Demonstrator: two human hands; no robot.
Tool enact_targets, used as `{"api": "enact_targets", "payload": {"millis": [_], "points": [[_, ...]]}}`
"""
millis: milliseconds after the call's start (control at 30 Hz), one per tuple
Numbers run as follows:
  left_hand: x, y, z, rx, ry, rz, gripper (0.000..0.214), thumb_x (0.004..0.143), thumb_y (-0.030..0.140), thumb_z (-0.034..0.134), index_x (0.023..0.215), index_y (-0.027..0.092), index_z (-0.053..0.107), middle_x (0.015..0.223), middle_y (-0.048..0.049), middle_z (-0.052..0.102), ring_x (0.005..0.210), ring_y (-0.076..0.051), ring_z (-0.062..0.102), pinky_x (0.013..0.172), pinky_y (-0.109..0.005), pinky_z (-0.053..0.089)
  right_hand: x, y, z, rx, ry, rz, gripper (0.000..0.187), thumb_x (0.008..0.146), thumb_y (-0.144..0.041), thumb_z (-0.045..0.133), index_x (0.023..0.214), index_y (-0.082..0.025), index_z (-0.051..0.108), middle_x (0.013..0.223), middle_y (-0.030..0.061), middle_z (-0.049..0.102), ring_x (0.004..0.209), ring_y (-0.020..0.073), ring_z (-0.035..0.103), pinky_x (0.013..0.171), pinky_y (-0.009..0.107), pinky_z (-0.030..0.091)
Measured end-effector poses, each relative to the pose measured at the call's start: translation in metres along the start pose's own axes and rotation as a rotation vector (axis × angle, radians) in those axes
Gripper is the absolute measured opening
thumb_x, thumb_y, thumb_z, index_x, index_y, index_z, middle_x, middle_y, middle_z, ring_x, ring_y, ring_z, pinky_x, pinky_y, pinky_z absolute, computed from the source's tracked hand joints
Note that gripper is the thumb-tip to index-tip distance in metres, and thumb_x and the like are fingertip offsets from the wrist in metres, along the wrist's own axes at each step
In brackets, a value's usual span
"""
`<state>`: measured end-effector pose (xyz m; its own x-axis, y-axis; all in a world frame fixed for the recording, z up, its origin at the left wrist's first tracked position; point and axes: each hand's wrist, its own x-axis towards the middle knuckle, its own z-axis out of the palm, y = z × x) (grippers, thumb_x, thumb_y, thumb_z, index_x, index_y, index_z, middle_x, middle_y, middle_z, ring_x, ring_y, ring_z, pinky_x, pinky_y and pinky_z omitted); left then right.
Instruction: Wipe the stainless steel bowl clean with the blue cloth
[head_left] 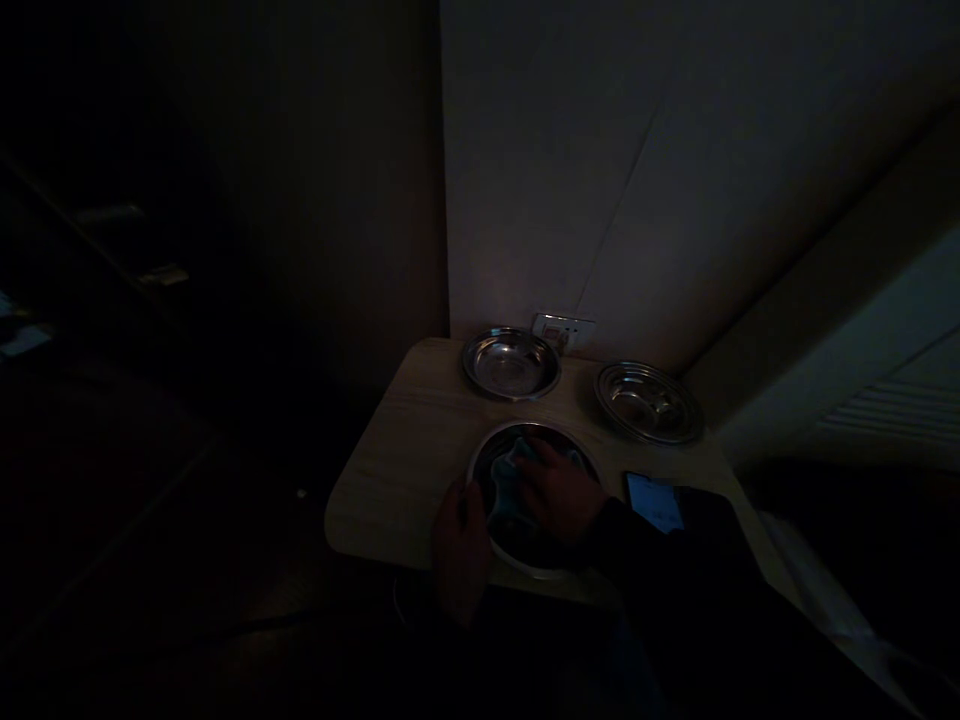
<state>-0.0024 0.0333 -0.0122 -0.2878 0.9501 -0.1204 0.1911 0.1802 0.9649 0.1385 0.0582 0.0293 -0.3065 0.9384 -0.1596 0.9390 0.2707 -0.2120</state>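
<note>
In dim light a steel plate (525, 560) lies at the near edge of a small pale wooden table (405, 470). My left hand (459, 545) grips the plate's left rim. Inside the plate, my right hand (559, 492) presses down on a bluish cloth (511, 478), fingers curled over it. A dark sleeve covers my right arm.
Two more steel plates stand at the back of the table: one (511, 362) centre-back, one (649, 401) back right. A lit phone (655, 500) lies to the right of my arm. A wall socket (562, 330) sits behind the plates. The surroundings to the left are dark.
</note>
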Motion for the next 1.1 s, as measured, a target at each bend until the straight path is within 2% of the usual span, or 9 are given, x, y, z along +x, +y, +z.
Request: {"api": "enact_targets", "payload": {"millis": [67, 200, 300, 500, 700, 767, 933, 1000, 1100], "points": [[-0.001, 0.000, 0.000, 0.025, 0.022, -0.004, 0.034, 0.081, 0.038, 0.043, 0.097, 0.016, 0.063, 0.102, -0.0118, 0.067, 0.093, -0.023, 0.061, 0.083, -0.034, 0.045, -0.003, -0.008, 0.001, -0.001, 0.048, 0.007, 0.039, 0.088, -0.034, 0.040, 0.121, -0.017, 0.052, 0.141, 0.0124, 0.032, 0.115, 0.0241, 0.046, 0.092, 0.039, 0.038], [-0.002, 0.001, -0.001, 0.030, -0.015, -0.002, 0.033, 0.082, 0.037, 0.042, 0.095, 0.016, 0.064, 0.099, -0.0112, 0.068, 0.090, -0.022, 0.062, 0.079, -0.032, 0.047, -0.009, -0.020, -0.003, -0.074, 0.133, -0.036, 0.041, 0.085, -0.036, 0.046, 0.122, -0.019, 0.051, 0.139, 0.0119, 0.036, 0.124, 0.0293, 0.033, 0.094, 0.047, 0.035], [-0.002, 0.002, -0.001, 0.038, -0.016, -0.008, 0.035, 0.082, 0.038, 0.041, 0.096, 0.015, 0.064, 0.099, -0.0119, 0.068, 0.090, -0.022, 0.062, 0.079, -0.033, 0.046, -0.014, -0.022, -0.006, -0.018, 0.163, -0.050, 0.045, 0.084, -0.036, 0.049, 0.125, -0.017, 0.049, 0.137, 0.0155, 0.037, 0.121, 0.0291, 0.037, 0.094, 0.044, 0.037], [-0.003, 0.002, 0.002, 0.052, 0.002, -0.019, 0.036, 0.082, 0.038, 0.041, 0.097, 0.014, 0.063, 0.102, -0.0131, 0.066, 0.094, -0.023, 0.060, 0.083, -0.033, 0.044, -0.014, -0.013, 0.001, 0.043, -0.046, -0.297, 0.035, 0.086, -0.030, 0.045, 0.119, -0.018, 0.054, 0.127, 0.0085, 0.053, 0.117, 0.0237, 0.045, 0.096, 0.040, 0.037], [-0.006, 0.005, 0.004, 0.069, 0.014, 0.003, 0.036, 0.082, 0.037, 0.040, 0.094, 0.015, 0.064, 0.097, -0.0127, 0.068, 0.088, -0.022, 0.061, 0.079, -0.032, 0.045, 0.004, -0.002, 0.001, -0.174, -0.093, -0.245, 0.032, 0.084, -0.016, 0.043, 0.113, -0.021, 0.057, 0.128, 0.0070, 0.052, 0.114, 0.0290, 0.045, 0.084, 0.048, 0.041], [-0.006, 0.006, 0.006, 0.086, 0.026, -0.002, 0.036, 0.082, 0.037, 0.039, 0.094, 0.014, 0.064, 0.096, -0.0130, 0.067, 0.087, -0.022, 0.061, 0.078, -0.032, 0.045, 0.006, -0.002, -0.001, -0.191, -0.093, -0.255, 0.030, 0.082, -0.016, 0.045, 0.108, -0.020, 0.060, 0.123, 0.0068, 0.056, 0.111, 0.0287, 0.047, 0.081, 0.045, 0.043], [-0.003, 0.006, 0.010, 0.080, 0.073, -0.019, 0.038, 0.082, 0.037, 0.037, 0.092, 0.012, 0.063, 0.091, -0.0129, 0.068, 0.082, -0.022, 0.061, 0.075, -0.032, 0.046, -0.003, -0.003, 0.000, -0.176, -0.215, -0.486, 0.019, 0.078, -0.020, 0.053, 0.092, -0.025, 0.064, 0.105, 0.0018, 0.063, 0.105, 0.0220, 0.049, 0.074, 0.034, 0.042], [-0.001, 0.004, 0.010, 0.080, 0.066, -0.009, 0.039, 0.082, 0.039, 0.036, 0.088, 0.013, 0.064, 0.087, -0.0122, 0.068, 0.078, -0.021, 0.061, 0.072, -0.032, 0.046, -0.006, -0.004, 0.000, -0.193, -0.184, -0.467, 0.018, 0.079, -0.020, 0.052, 0.092, -0.024, 0.064, 0.108, 0.0019, 0.063, 0.105, 0.0214, 0.049, 0.075, 0.034, 0.041], [0.000, 0.001, 0.009, 0.095, 0.044, 0.020, 0.039, 0.082, 0.040, 0.036, 0.086, 0.013, 0.065, 0.087, -0.0121, 0.068, 0.078, -0.021, 0.062, 0.073, -0.032, 0.046, -0.001, -0.009, 0.000, -0.239, -0.073, -0.310, 0.023, 0.085, -0.017, 0.044, 0.097, -0.022, 0.062, 0.112, 0.0050, 0.061, 0.102, 0.0227, 0.051, 0.078, 0.039, 0.039]]}}
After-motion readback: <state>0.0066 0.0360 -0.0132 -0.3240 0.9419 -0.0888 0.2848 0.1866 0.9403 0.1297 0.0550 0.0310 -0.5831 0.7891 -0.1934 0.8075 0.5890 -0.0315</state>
